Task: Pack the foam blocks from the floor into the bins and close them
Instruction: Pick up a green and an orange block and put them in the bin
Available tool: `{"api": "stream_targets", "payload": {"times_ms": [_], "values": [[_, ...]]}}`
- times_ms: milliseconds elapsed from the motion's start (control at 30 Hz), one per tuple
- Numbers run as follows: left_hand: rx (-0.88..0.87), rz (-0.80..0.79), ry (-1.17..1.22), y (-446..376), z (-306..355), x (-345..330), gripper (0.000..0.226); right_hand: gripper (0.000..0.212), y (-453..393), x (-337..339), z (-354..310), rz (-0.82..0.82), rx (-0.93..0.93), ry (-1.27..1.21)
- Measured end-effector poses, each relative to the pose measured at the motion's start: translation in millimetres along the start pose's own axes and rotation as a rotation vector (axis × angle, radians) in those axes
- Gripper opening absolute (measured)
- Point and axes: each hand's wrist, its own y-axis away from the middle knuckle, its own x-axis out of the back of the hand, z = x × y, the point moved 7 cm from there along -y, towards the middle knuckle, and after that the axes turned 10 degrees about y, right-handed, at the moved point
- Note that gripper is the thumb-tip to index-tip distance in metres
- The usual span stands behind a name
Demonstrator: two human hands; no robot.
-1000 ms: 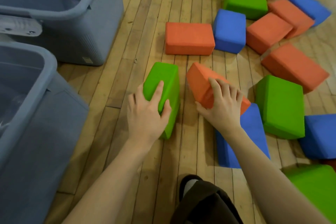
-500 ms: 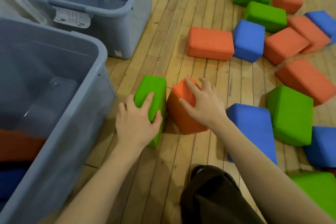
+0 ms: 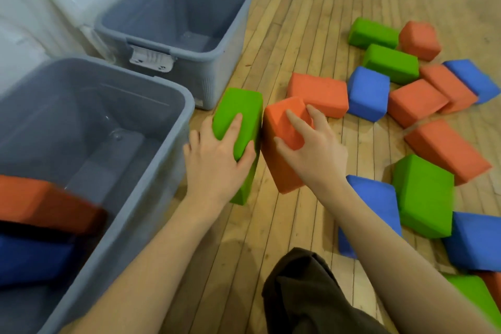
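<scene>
The two blocks are now pushed together. A second ago there was a gap between them, and the orange one lay tipped across a blue block. Now the green block (image 3: 238, 127) and the orange block (image 3: 282, 138) touch side to side on the floor (image 3: 298, 22), just beside the near bin (image 3: 187, 106).

The left hand (image 3: 217, 163) wraps over the green block, with its fingers (image 3: 235, 123) spread across the top and the thumb on the inner side. The right hand (image 3: 311, 154) sits on the orange block, with its fingers (image 3: 295, 120) spread on the top and the thumb low on the front face. Both hands squeeze inward.

The blue block (image 3: 379, 198) that was under the orange one now lies free by the right arm.

I think the person wants to lift both blocks as one pair and drop them into the near bin. That bin already holds an orange block and a blue block at its near end, with lots of room left. The far bin (image 3: 246, 0) looks empty.

Many blocks are spread over the floor to the right, so the job is only just started. No lids show here.
</scene>
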Motion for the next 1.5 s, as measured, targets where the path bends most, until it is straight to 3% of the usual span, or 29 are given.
{"api": "stream_targets", "payload": {"times_ms": [200,367,700,900,1033,1167,1233,1367,1500], "values": [[-0.109,0.292,0.052,-20.9,30.6,120.0,0.053,0.054,-9.7,109.7,-69.5,0.258,0.046,-0.084],[-0.041,0.449,0.040,-1.6,-3.1,201.4,0.052,0.051,-7.6,145.5,-152.8,0.399,0.195,-0.227],[0.419,0.634,0.048,47.7,-156.4,223.0,0.054,0.052,-20.5,36.0,-311.4,0.030,0.536,-0.296],[0.774,0.562,0.032,45.3,-223.1,183.9,0.053,0.055,-44.7,-45.8,-359.3,-0.211,0.654,-0.296],[0.856,0.554,0.013,46.2,-248.1,160.8,0.051,0.052,-46.3,-92.5,-362.2,-0.299,0.699,-0.236],[0.935,0.494,-0.034,32.0,-260.1,142.2,0.050,0.047,-51.8,-117.0,-368.2,-0.282,0.749,-0.254],[0.909,0.426,-0.121,24.2,-262.8,139.0,0.052,0.043,-57.9,-120.3,-371.9,-0.248,0.784,-0.270],[0.666,0.389,-0.240,15.4,-256.2,146.1,0.048,0.037,-71.1,-116.8,-360.7,-0.230,0.787,-0.286],[0.498,0.286,-0.183,-3.3,-232.9,145.5,0.049,0.030,-76.1,-98.7,-322.5,-0.186,0.733,-0.314]]}}
